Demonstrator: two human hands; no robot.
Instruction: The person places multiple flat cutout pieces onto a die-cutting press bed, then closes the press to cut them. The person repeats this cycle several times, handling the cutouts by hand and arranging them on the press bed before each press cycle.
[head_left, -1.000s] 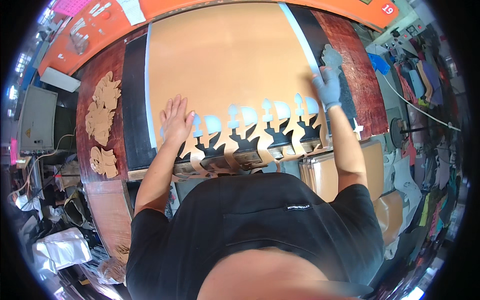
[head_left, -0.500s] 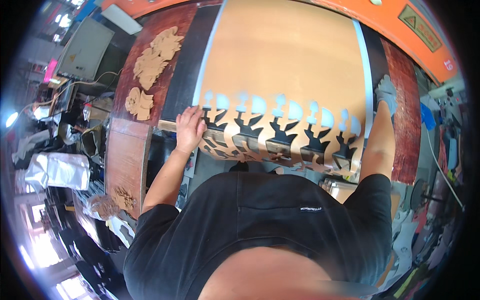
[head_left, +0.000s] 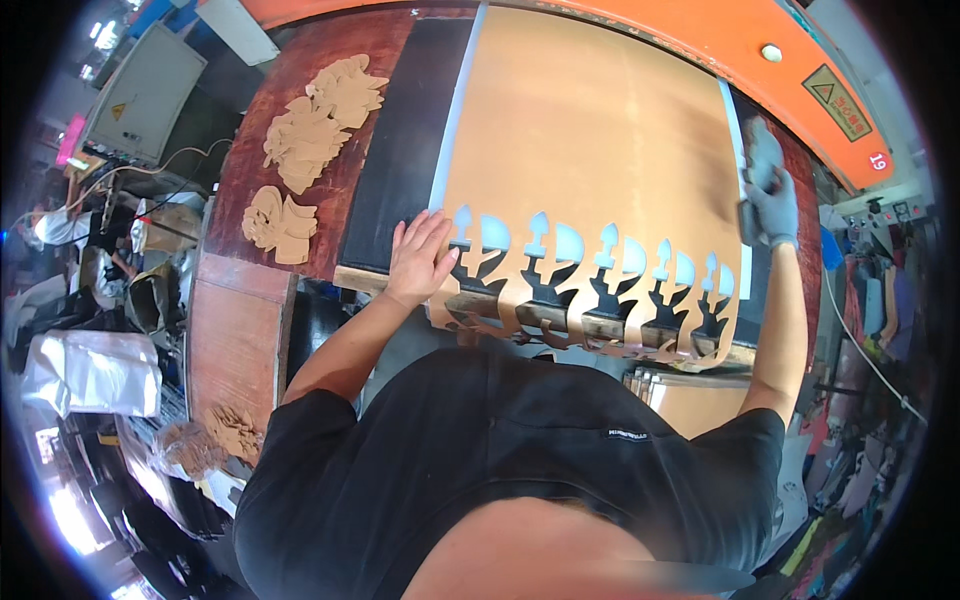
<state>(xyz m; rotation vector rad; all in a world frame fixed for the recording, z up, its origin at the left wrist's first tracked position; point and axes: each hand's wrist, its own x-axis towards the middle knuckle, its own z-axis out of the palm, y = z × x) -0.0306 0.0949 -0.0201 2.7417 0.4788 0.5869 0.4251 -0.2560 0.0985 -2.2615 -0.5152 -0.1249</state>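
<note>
A large tan sheet point(head_left: 600, 120) lies on the black work surface, with a row of cut-out shapes along its near end. That cut end hangs over the front edge of the bench. My bare left hand point(head_left: 420, 258) lies on the sheet's near left corner, fingers stretched out and holding nothing. On the right, my right hand point(head_left: 775, 208), in a grey glove, is closed on a blurred grey object with an uneven outline point(head_left: 764, 150). It is at the sheet's right edge; the object's kind is not clear.
Stacked tan cut pieces point(head_left: 305, 135) lie on the red-brown board at the left, with another small pile point(head_left: 280, 225) nearer. An orange machine beam point(head_left: 640, 32) crosses the far side. A wooden side table point(head_left: 235, 330) stands at left; sheets point(head_left: 690, 395) are stacked below the bench.
My right hand has moved from the right-hand board inward to the sheet's right edge, bringing the grey object. My left hand stays on the near left corner. The view has shifted slightly.
</note>
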